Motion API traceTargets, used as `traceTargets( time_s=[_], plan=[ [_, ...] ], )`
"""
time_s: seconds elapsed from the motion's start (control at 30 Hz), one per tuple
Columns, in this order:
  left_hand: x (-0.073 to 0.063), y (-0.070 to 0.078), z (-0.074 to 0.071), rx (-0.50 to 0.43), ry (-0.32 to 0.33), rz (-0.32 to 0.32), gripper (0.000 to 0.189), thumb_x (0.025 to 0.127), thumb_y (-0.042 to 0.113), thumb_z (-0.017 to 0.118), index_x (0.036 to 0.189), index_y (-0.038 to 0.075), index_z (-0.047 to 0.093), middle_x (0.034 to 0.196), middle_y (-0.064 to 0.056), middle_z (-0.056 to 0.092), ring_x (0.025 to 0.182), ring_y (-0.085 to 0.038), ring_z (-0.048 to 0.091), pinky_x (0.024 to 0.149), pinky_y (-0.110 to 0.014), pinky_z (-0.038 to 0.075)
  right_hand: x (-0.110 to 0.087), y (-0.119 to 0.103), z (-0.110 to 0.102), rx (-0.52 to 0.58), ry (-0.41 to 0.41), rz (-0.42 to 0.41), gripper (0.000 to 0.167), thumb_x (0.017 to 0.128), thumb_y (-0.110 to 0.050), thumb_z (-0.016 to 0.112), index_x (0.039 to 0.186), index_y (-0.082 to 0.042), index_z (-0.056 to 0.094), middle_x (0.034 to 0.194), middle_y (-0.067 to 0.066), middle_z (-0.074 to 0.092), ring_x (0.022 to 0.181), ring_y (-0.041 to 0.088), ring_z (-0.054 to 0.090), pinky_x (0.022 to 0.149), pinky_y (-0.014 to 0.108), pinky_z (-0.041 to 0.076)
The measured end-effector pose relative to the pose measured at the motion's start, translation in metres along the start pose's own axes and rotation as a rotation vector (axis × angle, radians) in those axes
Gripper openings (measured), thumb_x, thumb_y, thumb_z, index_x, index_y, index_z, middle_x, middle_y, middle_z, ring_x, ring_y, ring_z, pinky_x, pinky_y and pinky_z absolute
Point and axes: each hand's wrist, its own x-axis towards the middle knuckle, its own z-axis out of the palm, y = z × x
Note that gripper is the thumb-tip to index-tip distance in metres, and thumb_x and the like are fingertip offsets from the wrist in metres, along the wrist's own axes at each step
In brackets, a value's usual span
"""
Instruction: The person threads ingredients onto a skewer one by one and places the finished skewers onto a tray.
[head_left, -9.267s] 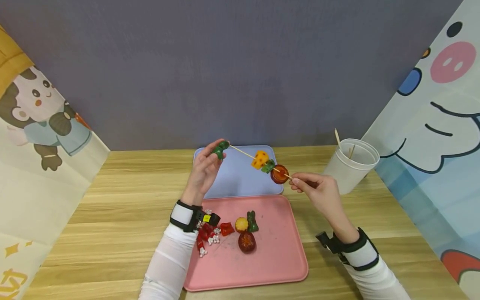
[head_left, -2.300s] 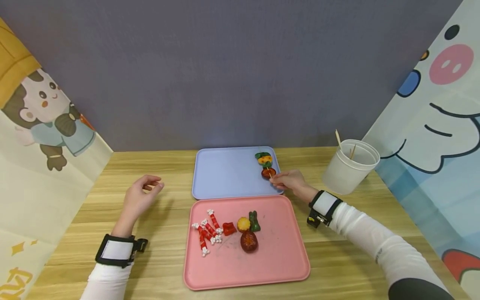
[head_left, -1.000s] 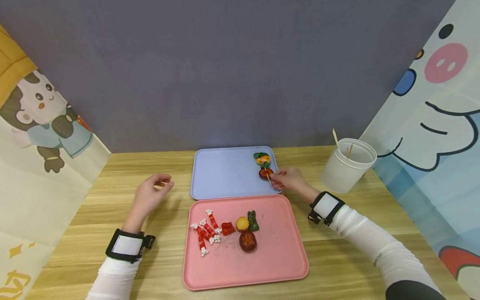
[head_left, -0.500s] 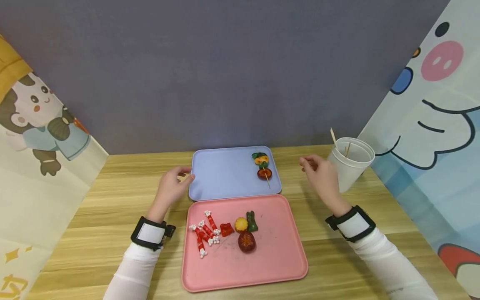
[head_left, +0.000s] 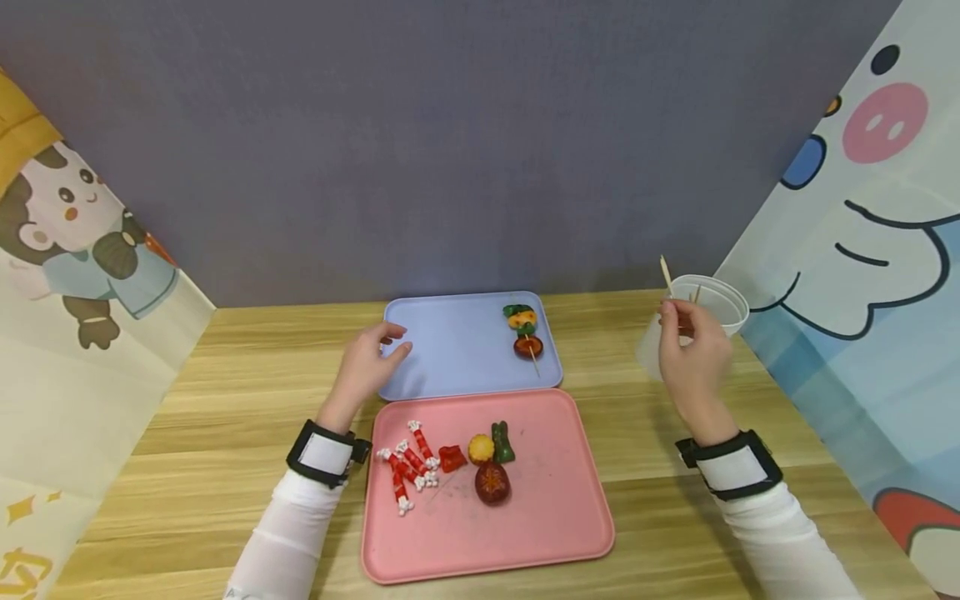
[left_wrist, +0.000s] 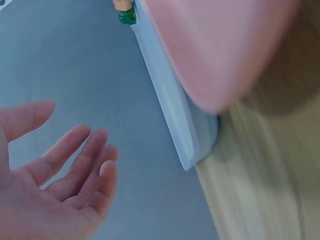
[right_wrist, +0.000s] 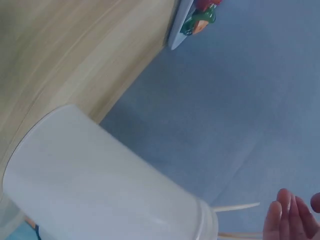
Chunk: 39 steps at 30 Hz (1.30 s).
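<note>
My right hand point(head_left: 693, 354) is raised in front of the white plastic bucket point(head_left: 651, 343), its fingers bent with a gap to the thumb. A wooden skewer point(head_left: 666, 273) leans out over the rim; in the right wrist view the fingertips are just past the ends of the skewers point(right_wrist: 235, 206), holding nothing. My left hand point(head_left: 366, 367) hovers palm-in at the left edge of the blue tray point(head_left: 450, 342), fingers loosely bent and empty. On that tray's right side lies a finished-looking skewer of toy food point(head_left: 528, 346) with green, orange and dark red-brown pieces.
In front is a pink tray point(head_left: 547, 517) bearing several red-and-white toy sticks point(head_left: 400, 483), a red piece point(head_left: 452, 457), a yellow corn-like round point(head_left: 482, 449), a green piece point(head_left: 502, 442) and a brown mushroom-like cap point(head_left: 492, 483). A grey wall point(head_left: 480, 167) stands behind.
The food skewer went from between both hands onto the blue tray, and the right hand let go of it. The right hand then moved right to the bucket; the left moved right to the blue tray.
</note>
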Motion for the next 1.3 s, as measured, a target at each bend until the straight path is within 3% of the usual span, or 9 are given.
traceTargets(
  time_s=[0.13, 0.2, 0.4, 0.63, 0.83, 1.07, 1.3],
  plan=[
    [0.003, 0.008, 0.003, -0.005, -0.010, 0.016, 0.031, 0.089, 0.021, 0.064, 0.113, 0.002, 0.064, 0.111, -0.017, 0.065, 0.103, -0.033, 0.060, 0.085, -0.046, 0.049, 0.000, 0.003, -0.002, 0.034, 0.117, 0.013, 0.028, 0.094, -0.019, 0.058, 0.096, 0.007, 0.067, 0.085, 0.020, 0.069, 0.072, -0.001, 0.055, 0.072, 0.002, 0.038],
    [0.005, 0.011, 0.004, -0.006, -0.012, 0.017, 0.031, 0.089, 0.022, 0.064, 0.113, 0.002, 0.064, 0.111, -0.017, 0.065, 0.103, -0.033, 0.059, 0.085, -0.045, 0.049, 0.001, 0.006, -0.002, 0.051, 0.172, 0.029, 0.028, 0.094, -0.018, 0.058, 0.097, 0.008, 0.066, 0.087, 0.020, 0.068, 0.074, -0.004, 0.053, 0.073, 0.003, 0.039],
    [0.009, 0.018, 0.007, -0.005, -0.010, 0.028, 0.030, 0.089, 0.024, 0.065, 0.111, 0.003, 0.065, 0.109, -0.017, 0.064, 0.101, -0.031, 0.060, 0.084, -0.044, 0.049, 0.004, 0.015, -0.001, 0.046, 0.266, 0.088, 0.026, 0.094, -0.016, 0.057, 0.101, 0.008, 0.063, 0.095, 0.024, 0.062, 0.079, 0.028, 0.057, 0.075, 0.009, 0.036],
    [0.010, 0.024, 0.010, -0.008, -0.025, 0.031, 0.032, 0.088, 0.024, 0.065, 0.112, 0.002, 0.065, 0.109, -0.019, 0.064, 0.101, -0.034, 0.059, 0.084, -0.045, 0.049, 0.009, 0.019, 0.000, 0.014, 0.259, 0.097, 0.027, 0.092, -0.020, 0.062, 0.105, 0.004, 0.063, 0.100, 0.024, 0.058, 0.095, 0.033, 0.054, 0.080, 0.020, 0.040],
    [0.009, 0.026, 0.009, 0.003, -0.019, 0.058, 0.030, 0.088, 0.022, 0.065, 0.111, 0.002, 0.066, 0.110, -0.017, 0.064, 0.099, -0.032, 0.060, 0.084, -0.045, 0.049, 0.011, 0.019, 0.003, 0.011, 0.248, 0.090, 0.024, 0.090, -0.018, 0.065, 0.104, 0.001, 0.067, 0.101, 0.022, 0.062, 0.097, 0.035, 0.052, 0.079, 0.025, 0.040],
    [0.009, 0.023, 0.005, 0.006, -0.020, 0.043, 0.029, 0.089, 0.022, 0.065, 0.111, 0.004, 0.066, 0.109, -0.016, 0.064, 0.102, -0.031, 0.058, 0.083, -0.045, 0.048, 0.011, 0.020, 0.001, 0.007, 0.225, 0.109, 0.031, 0.093, -0.027, 0.061, 0.099, 0.002, 0.069, 0.096, 0.022, 0.063, 0.097, 0.032, 0.056, 0.080, 0.018, 0.043],
    [0.010, 0.022, 0.000, 0.010, -0.033, 0.040, 0.031, 0.090, 0.023, 0.063, 0.112, 0.002, 0.065, 0.110, -0.017, 0.063, 0.103, -0.033, 0.057, 0.083, -0.046, 0.048, 0.015, 0.019, 0.000, 0.015, 0.241, 0.115, 0.027, 0.091, -0.024, 0.064, 0.096, 0.001, 0.071, 0.093, 0.020, 0.065, 0.094, 0.031, 0.057, 0.079, 0.010, 0.041]
  ],
)
